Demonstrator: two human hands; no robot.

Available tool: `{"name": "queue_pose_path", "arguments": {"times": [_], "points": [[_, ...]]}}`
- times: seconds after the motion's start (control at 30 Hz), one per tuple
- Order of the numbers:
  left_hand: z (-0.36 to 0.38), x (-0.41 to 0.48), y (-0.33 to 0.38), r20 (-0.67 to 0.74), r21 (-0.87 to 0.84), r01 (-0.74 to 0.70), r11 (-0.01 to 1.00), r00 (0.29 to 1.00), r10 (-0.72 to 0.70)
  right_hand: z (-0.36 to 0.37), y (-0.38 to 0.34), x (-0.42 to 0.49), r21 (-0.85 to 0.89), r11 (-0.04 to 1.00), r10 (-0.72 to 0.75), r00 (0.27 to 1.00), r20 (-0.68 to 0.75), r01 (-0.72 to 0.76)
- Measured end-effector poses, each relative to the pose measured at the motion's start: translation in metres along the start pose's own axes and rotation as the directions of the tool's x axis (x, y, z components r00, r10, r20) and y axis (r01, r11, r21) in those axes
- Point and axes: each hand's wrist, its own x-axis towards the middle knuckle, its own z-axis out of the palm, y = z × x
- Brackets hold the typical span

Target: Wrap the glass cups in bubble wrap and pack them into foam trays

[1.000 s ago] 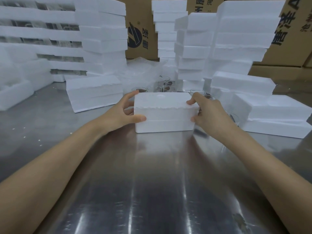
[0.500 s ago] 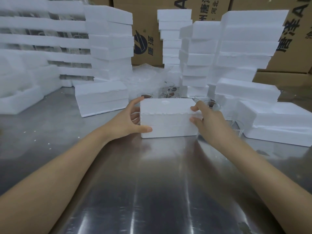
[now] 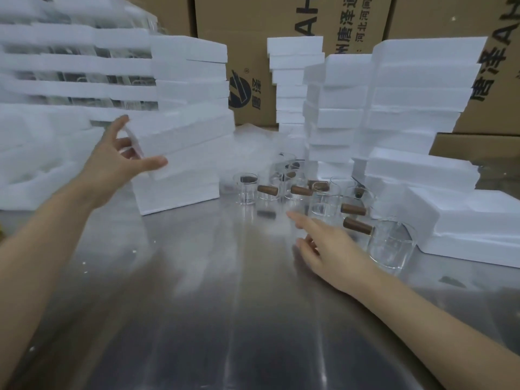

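The left hand [image 3: 118, 167] is gripping a closed foam box [image 3: 180, 144], stacking it left; the right hand [image 3: 334, 249], fingers relaxed, is reaching for the near glass cups [image 3: 391, 246].

Left hand [image 3: 118, 161] grips closed foam box [image 3: 183, 142] by near end, thumb on front face, fingers behind; box tilted atop foam stack [image 3: 177, 190]. Right hand [image 3: 332, 249] free above steel table [image 3: 225, 319], fingers extended toward glass cups [image 3: 292, 184] with brown wooden handles. Nearest cup [image 3: 391, 246] just right of hand. More foam trays [image 3: 416, 108] stacked behind. Cardboard cartons [image 3: 281, 18] at back. Crumpled bubble wrap [image 3: 253, 142] behind cups.
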Motion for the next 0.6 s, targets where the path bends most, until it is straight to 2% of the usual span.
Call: {"name": "queue_pose_path", "arguments": {"times": [0.17,0.33,0.5,0.6], "points": [[-0.011,0.032,-0.012,0.043,0.151,0.090,0.985,0.994,-0.097,0.008,0.005,0.007,-0.173,0.984,-0.021,0.996,0.084,0.035],[-0.015,0.053,-0.020,0.075,0.270,0.142,0.952,0.983,-0.168,0.008,0.009,0.006,-0.151,0.984,-0.078,0.993,0.084,0.090],[-0.013,0.064,-0.027,0.079,0.067,0.240,0.968,0.966,-0.245,0.008,0.010,0.008,-0.124,0.986,-0.106,0.992,0.070,0.114],[-0.016,0.062,-0.030,0.042,-0.071,0.220,0.973,0.975,-0.217,0.007,0.009,0.008,-0.110,0.988,-0.100,0.992,0.074,0.108]]}}
